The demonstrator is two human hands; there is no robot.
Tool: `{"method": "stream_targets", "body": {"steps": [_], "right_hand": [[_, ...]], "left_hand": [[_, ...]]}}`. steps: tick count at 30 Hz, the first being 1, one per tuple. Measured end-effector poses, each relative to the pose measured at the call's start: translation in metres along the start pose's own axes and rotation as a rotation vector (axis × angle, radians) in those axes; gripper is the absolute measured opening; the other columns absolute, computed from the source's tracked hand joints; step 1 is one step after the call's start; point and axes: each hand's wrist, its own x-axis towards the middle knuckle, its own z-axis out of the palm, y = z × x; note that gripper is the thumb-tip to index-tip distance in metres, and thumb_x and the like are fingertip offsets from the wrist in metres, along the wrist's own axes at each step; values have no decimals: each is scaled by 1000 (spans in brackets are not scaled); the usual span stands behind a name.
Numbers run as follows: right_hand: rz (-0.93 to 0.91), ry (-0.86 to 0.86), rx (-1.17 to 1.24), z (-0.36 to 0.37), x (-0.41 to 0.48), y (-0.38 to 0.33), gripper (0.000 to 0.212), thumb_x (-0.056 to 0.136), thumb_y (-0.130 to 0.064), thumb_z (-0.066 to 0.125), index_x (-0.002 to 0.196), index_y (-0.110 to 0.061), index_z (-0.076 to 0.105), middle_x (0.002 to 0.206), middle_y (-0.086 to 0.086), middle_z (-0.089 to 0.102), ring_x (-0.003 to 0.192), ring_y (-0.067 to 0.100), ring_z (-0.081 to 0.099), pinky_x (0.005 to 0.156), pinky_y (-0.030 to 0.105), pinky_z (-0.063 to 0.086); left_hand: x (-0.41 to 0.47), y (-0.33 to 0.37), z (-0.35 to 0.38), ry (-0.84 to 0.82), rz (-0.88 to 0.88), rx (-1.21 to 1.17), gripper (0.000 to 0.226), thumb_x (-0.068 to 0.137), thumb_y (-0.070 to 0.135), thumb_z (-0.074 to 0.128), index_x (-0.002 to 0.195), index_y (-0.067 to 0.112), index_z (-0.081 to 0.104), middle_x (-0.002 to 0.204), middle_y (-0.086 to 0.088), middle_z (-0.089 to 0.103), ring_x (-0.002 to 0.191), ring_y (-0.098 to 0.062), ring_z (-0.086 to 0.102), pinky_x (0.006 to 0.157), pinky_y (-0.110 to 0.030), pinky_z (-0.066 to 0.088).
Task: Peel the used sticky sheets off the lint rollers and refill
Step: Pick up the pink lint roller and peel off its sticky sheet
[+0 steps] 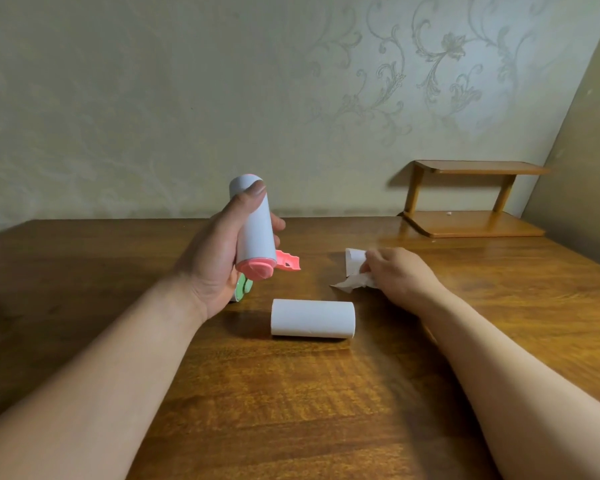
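Note:
My left hand (210, 258) holds a pink lint roller (255, 230) upright above the table, its white roll pointing up and its pink end and handle at the bottom. My right hand (399, 273) rests on the table to the right, fingers closed on a crumpled white sticky sheet (352, 271). A white refill roll (313, 318) lies on its side on the table between my arms. A green lint roller (242, 289) lies behind my left hand, mostly hidden.
The brown wooden table (291, 393) reaches to a wallpapered wall. A small two-tier wooden shelf (465, 199) stands at the table's back right corner.

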Motion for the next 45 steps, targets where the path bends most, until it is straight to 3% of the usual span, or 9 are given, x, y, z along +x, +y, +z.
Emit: {"method": "stream_targets", "body": {"steps": [2, 9, 12, 17, 24, 30, 34, 39, 45], "right_hand": [[12, 47, -3, 2, 2, 4, 22, 108, -23, 57, 128, -26, 68, 130, 5, 75, 103, 21, 68, 80, 34, 54], [2, 93, -99, 9, 9, 4, 62, 103, -30, 72, 159, -23, 47, 161, 11, 42, 130, 33, 62, 102, 42, 55], [-41, 17, -365, 13, 6, 8, 46, 110, -46, 46, 150, -28, 58, 158, 6, 50, 143, 32, 46, 113, 50, 40], [-102, 66, -182, 16, 9, 8, 27, 106, -34, 61, 131, -26, 59, 136, 2, 66, 117, 22, 61, 103, 45, 54], [-166, 12, -227, 24, 8, 9, 44, 109, -59, 45, 129, -31, 73, 130, 0, 57, 120, 22, 52, 93, 36, 45], [-243, 130, -163, 28, 2, 2, 28, 108, -34, 58, 135, -30, 66, 127, -4, 71, 121, 24, 64, 89, 36, 54], [-240, 147, -109, 29, 3, 7, 28, 111, -37, 56, 115, -28, 82, 119, -4, 60, 114, 19, 57, 89, 30, 43], [-197, 192, -41, 24, 3, 9, 29, 105, -21, 66, 133, -27, 70, 131, -2, 64, 111, 15, 60, 90, 27, 47], [-194, 130, 4, 21, 0, 5, 27, 112, -37, 52, 101, -28, 74, 107, -6, 67, 99, 17, 62, 91, 42, 54]], "left_hand": [[-1, 0, 1, -2, -2, -5, 60, 86, 62, 70, 122, 14, 70, 96, -6, 80, 81, -17, 72, 71, -32, 63], [-3, 1, 3, -5, -6, 9, 57, 85, 63, 69, 123, 19, 71, 94, -3, 80, 82, -17, 74, 68, -31, 64], [-4, 0, 5, -3, -21, 14, 59, 84, 63, 69, 122, 18, 72, 96, -4, 80, 85, -18, 73, 66, -29, 64], [-5, 0, 6, 3, -25, 9, 64, 82, 64, 69, 126, 17, 71, 95, -3, 80, 83, -17, 74, 65, -30, 64], [-5, -3, 7, -4, -36, -17, 54, 84, 63, 71, 124, 27, 70, 107, -8, 83, 91, -21, 76, 73, -37, 64], [-3, -5, 8, 48, -10, -45, 51, 85, 63, 72, 122, 28, 70, 112, -10, 84, 91, -20, 78, 76, -38, 64], [-3, -3, 10, 59, 30, -45, 51, 87, 61, 70, 125, 27, 68, 118, -14, 83, 89, -20, 79, 71, -34, 65], [-3, -3, 10, 40, 58, -21, 50, 89, 60, 68, 127, 27, 67, 123, -18, 80, 89, -21, 79, 70, -34, 66], [-4, -4, 10, 27, 97, 56, 56, 89, 62, 65, 134, 28, 64, 123, -13, 79, 92, -20, 79, 66, -31, 64]]}}
